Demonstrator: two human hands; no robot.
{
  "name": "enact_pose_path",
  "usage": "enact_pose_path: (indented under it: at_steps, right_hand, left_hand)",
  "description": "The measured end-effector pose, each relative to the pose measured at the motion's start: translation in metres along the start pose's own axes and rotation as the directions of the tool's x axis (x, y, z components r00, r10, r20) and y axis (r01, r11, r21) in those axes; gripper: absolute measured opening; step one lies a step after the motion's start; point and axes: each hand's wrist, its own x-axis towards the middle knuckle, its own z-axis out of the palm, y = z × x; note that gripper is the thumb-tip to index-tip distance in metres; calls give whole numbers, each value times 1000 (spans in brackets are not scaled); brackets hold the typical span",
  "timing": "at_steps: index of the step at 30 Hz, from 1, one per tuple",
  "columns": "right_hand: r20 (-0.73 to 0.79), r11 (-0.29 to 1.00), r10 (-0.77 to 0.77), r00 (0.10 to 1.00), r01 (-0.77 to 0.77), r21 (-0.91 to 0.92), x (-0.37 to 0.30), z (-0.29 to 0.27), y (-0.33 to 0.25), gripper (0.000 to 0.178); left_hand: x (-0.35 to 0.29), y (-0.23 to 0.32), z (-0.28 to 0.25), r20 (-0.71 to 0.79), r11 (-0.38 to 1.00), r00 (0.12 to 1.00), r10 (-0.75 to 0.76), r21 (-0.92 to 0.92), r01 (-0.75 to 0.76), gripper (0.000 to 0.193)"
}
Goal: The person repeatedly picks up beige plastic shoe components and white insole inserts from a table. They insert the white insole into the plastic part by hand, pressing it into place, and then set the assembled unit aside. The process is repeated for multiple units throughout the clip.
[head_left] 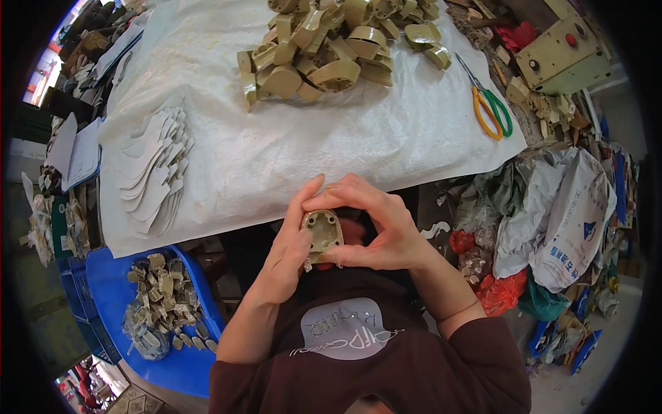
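Just in front of my chest, a hollow beige moulded piece (pixel 324 231), shaped like a shoe heel, is held with its cupped side up. Round holes show inside it. My left hand (pixel 286 252) is closed along its left side, thumb pressed over the rim. My right hand (pixel 379 224) curves around its far and right side, the thumb at the near edge and the fingertips at the far end. Beyond, on the white sheet, lies a heap of similar glossy beige pieces (pixel 338 72). Left of my hands, thin curved white pieces (pixel 155 169) are fanned out in an overlapping stack.
Scissors (pixel 488 110) with orange and green handles lie at the white sheet's (pixel 386 145) right edge. A blue tub (pixel 189 369) with small beige pieces (pixel 165 293) stands lower left. Plastic bags (pixel 558 214) crowd the right, below a beige metal box (pixel 562 55) with a red knob.
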Motion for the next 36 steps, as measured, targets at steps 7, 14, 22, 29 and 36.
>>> enact_pose_path:
  at_steps: [7, 14, 22, 29, 36]
  right_hand:
    - [-8, 989, 136, 991, -137, -55, -5, 11, 5, 46]
    - [243, 636, 508, 826, -551, 540, 6, 14, 9, 20]
    - [1, 953, 213, 977, -208, 220, -11, 35, 15, 36]
    - [-7, 847, 294, 956, -257, 465, -16, 46, 9, 42]
    - [-105, 929, 308, 946, -275, 247, -14, 47, 14, 48]
  left_hand:
    - [-3, -20, 2, -169, 992, 978, 122, 62, -113, 70]
    - [1, -12, 26, -221, 977, 952, 211, 61, -203, 76]
    - [5, -28, 12, -341, 901, 860, 380, 346, -261, 56]
    - [9, -21, 21, -464, 945, 823, 328, 141, -297, 46]
    - [11, -14, 23, -421, 946, 896, 137, -214, -245, 60]
